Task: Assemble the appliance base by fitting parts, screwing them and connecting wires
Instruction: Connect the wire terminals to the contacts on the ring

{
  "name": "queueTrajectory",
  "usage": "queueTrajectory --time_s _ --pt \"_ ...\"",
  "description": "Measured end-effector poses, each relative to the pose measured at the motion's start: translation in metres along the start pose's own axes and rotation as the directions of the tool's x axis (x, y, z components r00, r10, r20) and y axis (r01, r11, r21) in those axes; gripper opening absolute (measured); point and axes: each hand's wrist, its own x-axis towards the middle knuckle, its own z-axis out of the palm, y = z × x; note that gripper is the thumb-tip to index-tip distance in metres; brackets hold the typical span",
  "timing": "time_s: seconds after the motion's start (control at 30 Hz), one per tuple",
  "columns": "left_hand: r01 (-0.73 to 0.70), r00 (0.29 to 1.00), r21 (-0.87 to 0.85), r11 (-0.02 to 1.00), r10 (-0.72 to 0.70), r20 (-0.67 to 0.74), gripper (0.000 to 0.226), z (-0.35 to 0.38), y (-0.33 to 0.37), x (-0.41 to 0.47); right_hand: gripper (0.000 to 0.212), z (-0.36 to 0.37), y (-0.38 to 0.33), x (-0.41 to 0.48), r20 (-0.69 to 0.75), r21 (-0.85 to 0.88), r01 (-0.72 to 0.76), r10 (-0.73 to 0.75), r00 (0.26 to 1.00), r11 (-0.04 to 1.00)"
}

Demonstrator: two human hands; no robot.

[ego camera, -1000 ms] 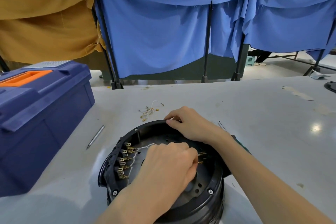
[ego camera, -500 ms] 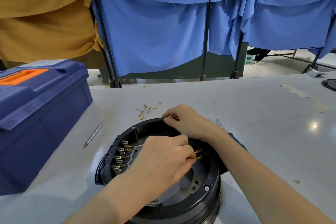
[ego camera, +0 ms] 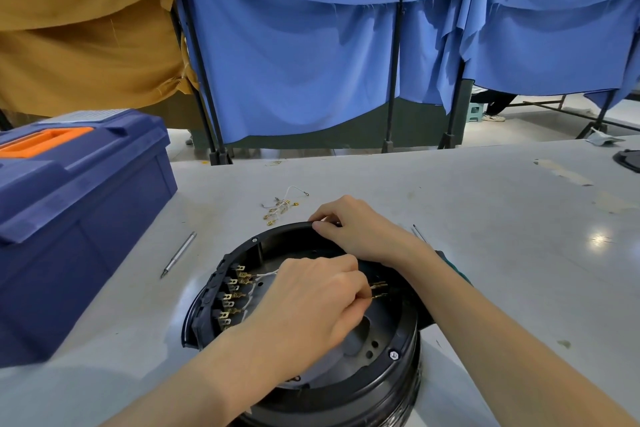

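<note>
Lying just beyond the black appliance base (ego camera: pixel 381 388) on the table (ego camera: pixel 485 204) are loose wires (ego camera: pixel 281 205); a blue toolbox (ego camera: pixel 79 218) stands left. The left hand (ego camera: pixel 311 308) covers the base's inside, pinching brass terminals (ego camera: pixel 380 289); the right hand (ego camera: pixel 356 229) grips its far rim.

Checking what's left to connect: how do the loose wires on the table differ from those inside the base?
The loose wires lie heaped on the table, plugged into nothing; the base wires run from the terminal row. No hand touches the loose wires; the left hand pinches the base wires' free ends. Both are white with brass terminals.
</note>
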Motion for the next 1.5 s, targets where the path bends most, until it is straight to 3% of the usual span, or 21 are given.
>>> queueTrajectory --time_s 0.23,0.6,0.8,0.9,0.97,1.1,1.33,1.5 --pt "0.09 0.995 -0.018 0.996 -0.089 0.034 0.027 0.002 0.001 0.0 0.027 0.0 -0.001 0.0 0.001 0.0 0.001 -0.001 1.0 1.0" --pt "0.099 0.995 0.023 0.995 -0.1 0.021 0.025 -0.002 0.005 0.002 0.027 0.001 -0.001 0.0 0.003 0.003 0.005 -0.005 1.0 1.0" --pt "-0.022 0.996 0.15 0.988 0.035 -0.083 0.012 -0.002 0.011 0.004 0.027 0.001 0.0 0.0 0.003 0.004 0.0 0.0 1.0 1.0" --pt "-0.049 0.989 0.107 0.993 0.063 -0.134 0.008 -0.002 0.009 0.006 0.027 0.001 0.0 0.001 0.01 0.005 -0.008 0.008 1.0 1.0" --pt "-0.095 0.986 0.133 0.987 0.112 -0.127 0.01 0.0 0.006 0.006 0.027 0.001 0.001 0.001 0.01 0.01 -0.008 0.008 1.0 1.0" --pt "-0.223 0.97 0.346 0.911 0.244 -0.019 0.026 0.002 0.001 0.008 0.027 0.001 0.001 0.001 0.008 0.014 -0.005 0.005 1.0 1.0" --pt "-0.407 0.873 0.507 0.76 0.487 -0.03 0.03 -0.003 0.001 0.011 0.027 0.001 0.001 0.001 0.009 0.017 0.001 -0.001 1.0 1.0" --pt "-0.47 0.818 0.507 0.722 0.572 -0.056 0.031 0.003 -0.005 0.01 0.027 0.001 0.001 0.001 0.01 0.007 0.007 -0.007 1.0 1.0"
